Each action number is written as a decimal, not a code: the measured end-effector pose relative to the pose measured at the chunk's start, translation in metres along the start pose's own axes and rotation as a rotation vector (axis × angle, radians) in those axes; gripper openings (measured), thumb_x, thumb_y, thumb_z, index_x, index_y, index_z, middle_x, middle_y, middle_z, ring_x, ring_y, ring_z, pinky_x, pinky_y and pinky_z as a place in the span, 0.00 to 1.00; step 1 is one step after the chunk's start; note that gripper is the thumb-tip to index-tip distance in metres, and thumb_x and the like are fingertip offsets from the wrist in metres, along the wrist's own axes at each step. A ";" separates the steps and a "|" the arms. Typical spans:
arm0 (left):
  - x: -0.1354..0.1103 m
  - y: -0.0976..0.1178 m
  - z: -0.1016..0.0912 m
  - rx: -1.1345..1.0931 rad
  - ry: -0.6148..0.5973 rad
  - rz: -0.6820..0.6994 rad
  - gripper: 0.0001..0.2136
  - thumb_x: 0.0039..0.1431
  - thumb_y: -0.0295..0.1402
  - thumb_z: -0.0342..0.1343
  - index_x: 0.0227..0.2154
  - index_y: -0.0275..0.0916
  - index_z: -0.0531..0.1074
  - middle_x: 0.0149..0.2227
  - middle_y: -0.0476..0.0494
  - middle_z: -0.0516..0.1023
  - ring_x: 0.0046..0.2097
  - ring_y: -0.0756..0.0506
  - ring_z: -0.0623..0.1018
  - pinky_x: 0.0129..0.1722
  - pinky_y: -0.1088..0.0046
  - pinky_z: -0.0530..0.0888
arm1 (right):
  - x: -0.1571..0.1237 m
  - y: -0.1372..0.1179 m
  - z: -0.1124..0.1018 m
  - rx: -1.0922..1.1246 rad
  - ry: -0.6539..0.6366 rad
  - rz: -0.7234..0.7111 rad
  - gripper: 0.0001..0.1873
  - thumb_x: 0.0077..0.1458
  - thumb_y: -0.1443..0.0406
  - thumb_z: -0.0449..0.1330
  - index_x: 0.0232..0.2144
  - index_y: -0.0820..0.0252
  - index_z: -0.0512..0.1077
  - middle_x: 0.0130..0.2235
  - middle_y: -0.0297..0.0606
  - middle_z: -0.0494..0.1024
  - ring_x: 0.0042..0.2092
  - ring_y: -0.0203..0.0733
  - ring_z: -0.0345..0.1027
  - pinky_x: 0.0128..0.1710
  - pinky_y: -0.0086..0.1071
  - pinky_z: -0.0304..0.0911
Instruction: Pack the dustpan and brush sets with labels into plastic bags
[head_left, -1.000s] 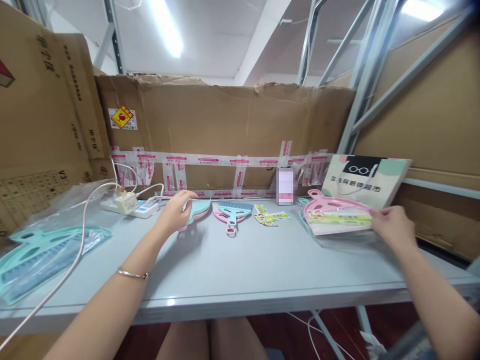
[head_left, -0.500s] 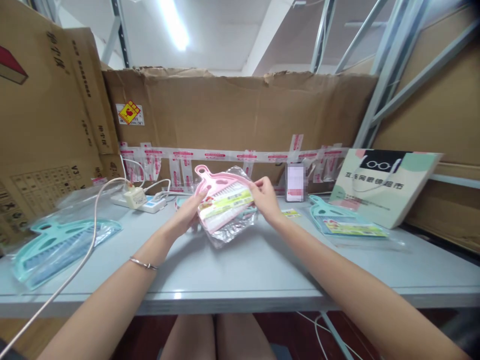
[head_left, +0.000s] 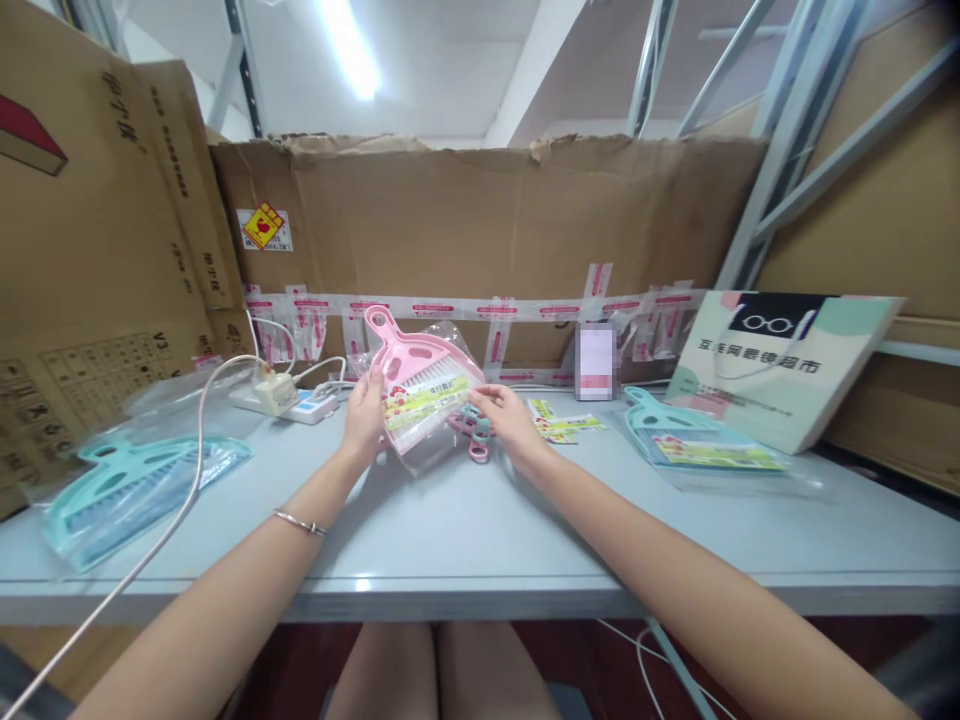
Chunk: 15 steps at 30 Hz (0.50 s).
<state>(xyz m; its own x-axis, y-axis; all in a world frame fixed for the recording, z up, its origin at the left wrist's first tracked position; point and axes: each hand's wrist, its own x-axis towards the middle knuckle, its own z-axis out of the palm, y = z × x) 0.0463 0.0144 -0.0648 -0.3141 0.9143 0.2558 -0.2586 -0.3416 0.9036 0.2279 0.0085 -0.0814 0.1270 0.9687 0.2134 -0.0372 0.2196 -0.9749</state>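
Note:
Between my hands, a pink dustpan and brush set (head_left: 411, 362) in a clear plastic bag is raised above the table, tilted with its handle up and left. A printed card (head_left: 431, 398) lies across its front, inside the bag. My left hand (head_left: 365, 412) grips the left edge, fingers partly hidden behind the set. At the lower right edge, my right hand (head_left: 508, 415) pinches the bag between thumb and fingers. Pink and teal handles (head_left: 477, 445) show on the table behind, partly covered by the bag and right hand.
On the grey table (head_left: 480, 540), bagged teal dustpan sets lie left (head_left: 142, 490) and right (head_left: 697, 440). Loose printed cards (head_left: 566, 428) lie near a propped phone (head_left: 596, 362). A cable (head_left: 196, 450) crosses the left side from a power strip (head_left: 307, 406). A large carton (head_left: 480, 220) stands behind.
The pink set has shifted left and tilted, its handle now higher. My left hand moved left with it; my right hand moved slightly down and left. The handles and more cards now show.

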 end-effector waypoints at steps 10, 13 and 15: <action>-0.006 -0.009 0.006 -0.135 -0.003 0.000 0.16 0.59 0.43 0.50 0.45 0.39 0.68 0.42 0.40 0.77 0.42 0.41 0.78 0.44 0.60 0.75 | 0.008 0.004 0.000 0.199 0.102 0.047 0.22 0.27 0.60 0.70 0.25 0.59 0.65 0.22 0.28 0.69 0.25 0.32 0.62 0.19 0.24 0.54; -0.009 -0.008 0.007 -0.104 -0.075 0.010 0.19 0.59 0.44 0.50 0.50 0.42 0.66 0.49 0.41 0.74 0.47 0.42 0.76 0.47 0.63 0.73 | 0.011 0.005 0.001 0.226 0.132 0.042 0.23 0.26 0.60 0.70 0.26 0.58 0.63 0.22 0.27 0.67 0.24 0.31 0.62 0.16 0.24 0.53; -0.010 -0.007 0.007 -0.070 -0.140 0.008 0.21 0.58 0.45 0.51 0.53 0.44 0.63 0.51 0.42 0.73 0.49 0.43 0.75 0.48 0.64 0.73 | 0.012 0.005 0.000 0.242 0.147 0.050 0.25 0.26 0.59 0.69 0.26 0.57 0.61 0.23 0.27 0.68 0.23 0.32 0.61 0.15 0.24 0.53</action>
<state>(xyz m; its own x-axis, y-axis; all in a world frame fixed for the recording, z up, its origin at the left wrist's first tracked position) 0.0579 0.0092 -0.0715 -0.1876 0.9311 0.3128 -0.3212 -0.3591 0.8763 0.2295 0.0213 -0.0840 0.2612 0.9555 0.1370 -0.2804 0.2109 -0.9364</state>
